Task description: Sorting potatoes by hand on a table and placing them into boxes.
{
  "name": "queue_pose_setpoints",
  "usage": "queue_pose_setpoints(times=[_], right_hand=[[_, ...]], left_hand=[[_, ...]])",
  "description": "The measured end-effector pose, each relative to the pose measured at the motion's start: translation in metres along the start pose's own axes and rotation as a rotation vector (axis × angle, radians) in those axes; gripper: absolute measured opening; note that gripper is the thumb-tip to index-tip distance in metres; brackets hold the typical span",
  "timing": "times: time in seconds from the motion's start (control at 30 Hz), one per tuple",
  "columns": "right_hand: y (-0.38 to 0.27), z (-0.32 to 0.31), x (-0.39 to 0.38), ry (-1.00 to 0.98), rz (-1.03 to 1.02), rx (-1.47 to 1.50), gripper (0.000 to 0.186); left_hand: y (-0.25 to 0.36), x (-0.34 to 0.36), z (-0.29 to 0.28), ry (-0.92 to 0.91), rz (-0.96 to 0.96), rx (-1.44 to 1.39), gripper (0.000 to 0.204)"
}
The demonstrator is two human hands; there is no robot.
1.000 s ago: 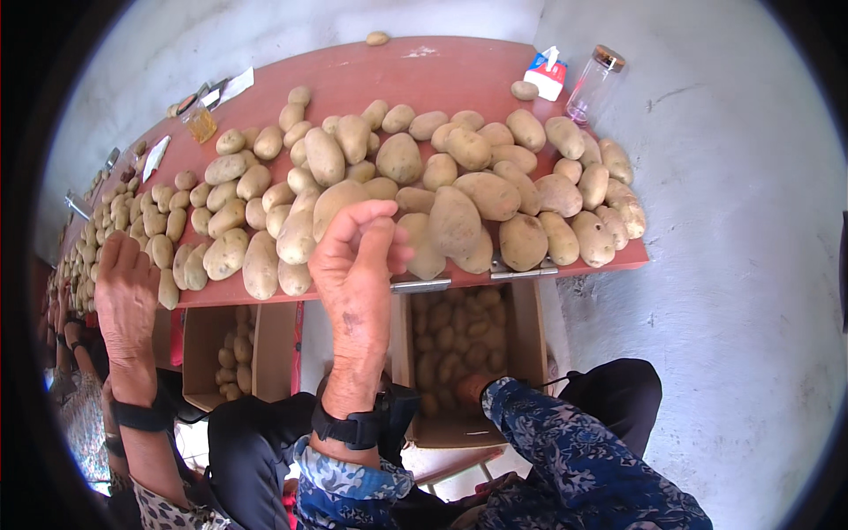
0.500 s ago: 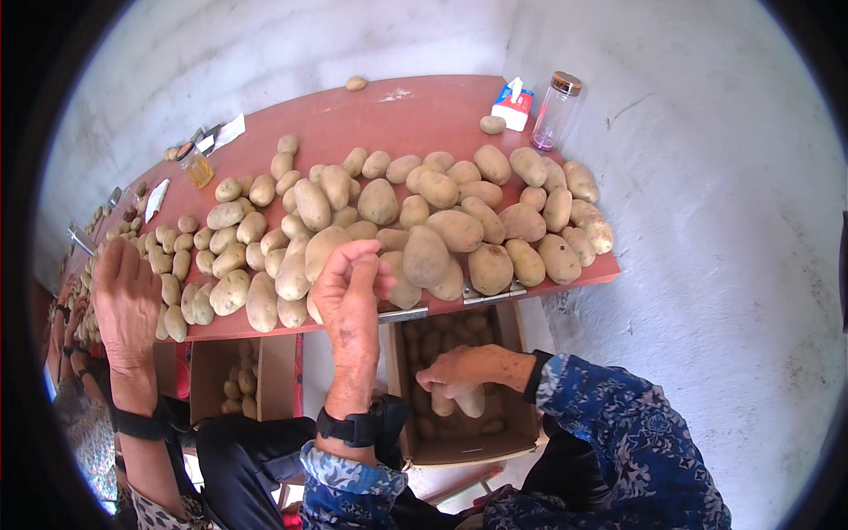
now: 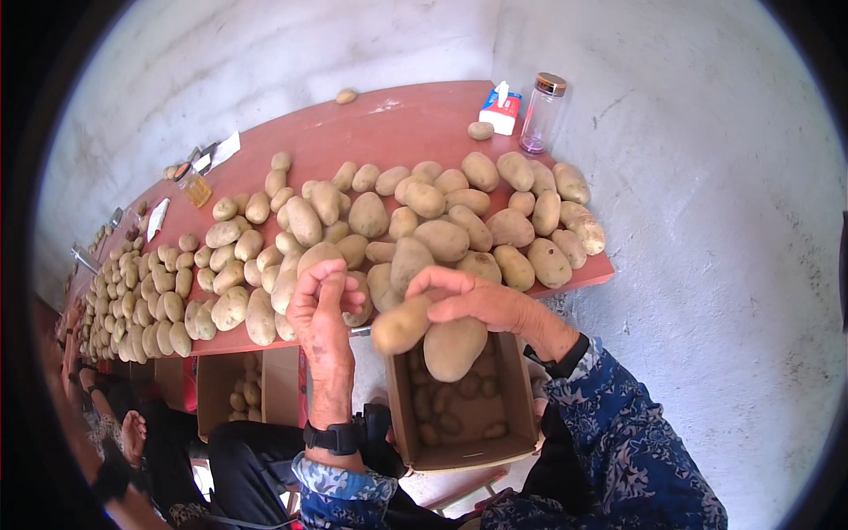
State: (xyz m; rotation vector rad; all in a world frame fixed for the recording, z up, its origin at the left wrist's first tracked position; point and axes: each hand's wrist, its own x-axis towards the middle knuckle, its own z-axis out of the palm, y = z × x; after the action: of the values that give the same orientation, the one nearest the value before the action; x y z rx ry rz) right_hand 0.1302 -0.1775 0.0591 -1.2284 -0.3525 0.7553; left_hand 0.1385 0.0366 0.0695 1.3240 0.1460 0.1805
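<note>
My right hand is closed over two potatoes, a smaller one and a larger, paler one, above an open cardboard box. Several potatoes lie in the bottom of that box. Near the table's front edge my left hand is raised, its fingers loosely curled and the thumb apart, with nothing seen in it. A potato shows right beside its fingertips; whether they touch I cannot tell. Behind both hands, many potatoes cover the near part of the red table.
At the back right stand a tissue pack and a clear bottle. A jar of yellowish liquid stands at the left. Another cardboard box holds potatoes below the table. A co-worker's hand is at lower left.
My right hand has come up out of the box with two potatoes, to just in front of the table edge. My left hand is slightly lower. The co-worker's near arm has dropped away.
</note>
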Motion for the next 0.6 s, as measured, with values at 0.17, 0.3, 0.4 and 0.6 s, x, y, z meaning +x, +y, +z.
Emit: queue_pose_setpoints(times=[0.17,0.3,0.4,0.6], right_hand=[[0.001,-0.001,0.006,0.156,-0.138,0.259,0.027],[0.003,-0.002,0.011,0.275,-0.141,0.121,0.027],[0.000,-0.006,0.011,0.313,-0.146,0.183,0.026],[-0.021,-0.041,-0.001,0.453,-0.323,0.252,0.025]], left_hand=[[0.009,-0.010,0.009,-0.250,-0.168,0.018,0.028],[0.009,-0.018,0.022,-0.389,-0.053,0.198,0.040],[0.006,-0.016,0.026,-0.308,-0.064,0.100,0.040],[-0.003,-0.013,0.025,-0.166,-0.070,-0.036,0.034]])
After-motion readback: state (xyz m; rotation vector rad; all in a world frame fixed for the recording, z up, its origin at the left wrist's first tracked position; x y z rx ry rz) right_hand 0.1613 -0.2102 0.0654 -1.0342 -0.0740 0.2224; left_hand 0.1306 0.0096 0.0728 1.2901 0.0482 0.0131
